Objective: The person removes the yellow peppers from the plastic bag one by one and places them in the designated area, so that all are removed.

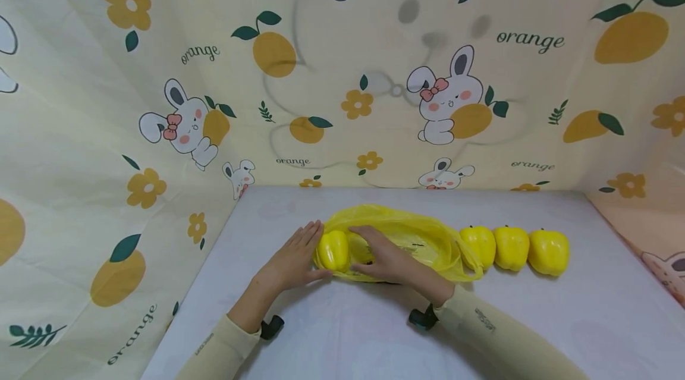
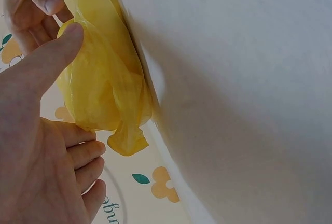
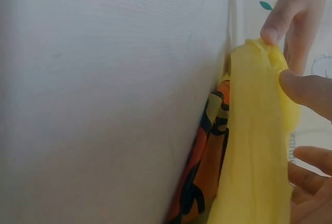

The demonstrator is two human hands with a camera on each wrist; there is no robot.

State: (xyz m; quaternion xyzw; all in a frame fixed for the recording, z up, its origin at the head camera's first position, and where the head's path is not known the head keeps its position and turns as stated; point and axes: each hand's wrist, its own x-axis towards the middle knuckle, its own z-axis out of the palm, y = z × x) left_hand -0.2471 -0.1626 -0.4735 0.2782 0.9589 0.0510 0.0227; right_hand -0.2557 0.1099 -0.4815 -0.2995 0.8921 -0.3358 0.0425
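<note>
A yellow bell pepper lies at the left end of a thin yellow plastic bag, whose mouth gapes upward. My left hand rests against the bag's left end, its fingers straight and its thumb along the near side. In the left wrist view, the left thumb touches the yellow plastic. To the right of the pepper, my right hand reaches over the bag's near edge, thumb and fingers spread apart with a gap to the pepper. Orange and dark print shows under the bag's side in the right wrist view.
Three more yellow bell peppers stand in a row at the bag's right: one by its handle, a middle pepper and an outer pepper. A white cloth covers the table. Patterned fabric hangs behind and at the sides.
</note>
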